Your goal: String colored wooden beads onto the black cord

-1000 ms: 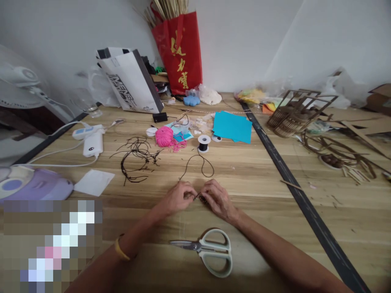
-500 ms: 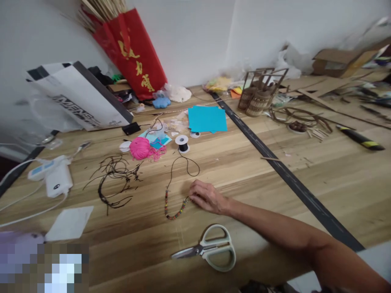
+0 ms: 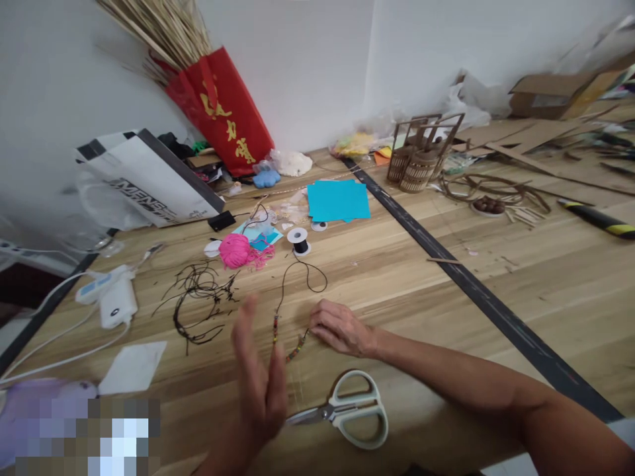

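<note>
A string of small coloured beads lies curved on the table, threaded on a thin black cord that runs up to a white spool. My right hand rests on the table with its fingers pinched on the free end of the cord, just right of the beads. My left hand is over the near side of the beads and hides part of them. Its thumb and fingers are apart, with nothing between them. Scissors with pale handles lie below my hands, the blade tip partly behind my left hand.
Black cord scraps and a pink yarn ball lie to the left. Blue paper sheets lie behind the spool. A power strip with white cables is at far left. Small woven baskets stand at back right.
My left hand has come into view from below, reaching over the beads. My right hand keeps its pinch on the cord. The whole view has shifted slightly.
</note>
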`<action>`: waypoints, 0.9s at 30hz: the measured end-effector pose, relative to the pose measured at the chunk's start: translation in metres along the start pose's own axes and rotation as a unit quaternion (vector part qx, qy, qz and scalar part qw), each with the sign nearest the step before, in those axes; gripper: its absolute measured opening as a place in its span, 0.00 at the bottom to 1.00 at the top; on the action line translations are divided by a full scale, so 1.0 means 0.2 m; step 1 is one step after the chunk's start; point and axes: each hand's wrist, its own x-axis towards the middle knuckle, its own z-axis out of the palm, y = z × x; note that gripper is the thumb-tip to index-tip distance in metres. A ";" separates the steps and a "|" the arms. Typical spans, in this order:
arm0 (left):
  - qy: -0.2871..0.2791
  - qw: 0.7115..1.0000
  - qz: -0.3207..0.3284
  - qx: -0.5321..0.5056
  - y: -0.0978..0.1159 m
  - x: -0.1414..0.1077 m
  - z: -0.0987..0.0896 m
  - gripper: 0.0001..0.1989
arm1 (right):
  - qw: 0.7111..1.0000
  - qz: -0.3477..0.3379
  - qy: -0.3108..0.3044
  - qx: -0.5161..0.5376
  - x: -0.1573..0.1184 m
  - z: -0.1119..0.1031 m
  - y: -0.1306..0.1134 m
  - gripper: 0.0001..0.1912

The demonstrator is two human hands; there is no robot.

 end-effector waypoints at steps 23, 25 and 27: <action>-0.154 0.934 -0.296 -0.125 -0.09 0.39 0.21 0.14 | 0.997 0.039 -0.070 -0.005 0.01 0.00 0.03 0.09; -0.141 0.936 -0.293 -0.135 -0.09 0.39 0.21 0.14 | 0.993 0.017 -0.114 -0.023 0.01 0.01 0.03 0.09; -0.130 0.938 -0.288 -0.143 -0.09 0.39 0.21 0.14 | 0.988 0.004 -0.146 -0.046 0.02 0.02 0.04 0.07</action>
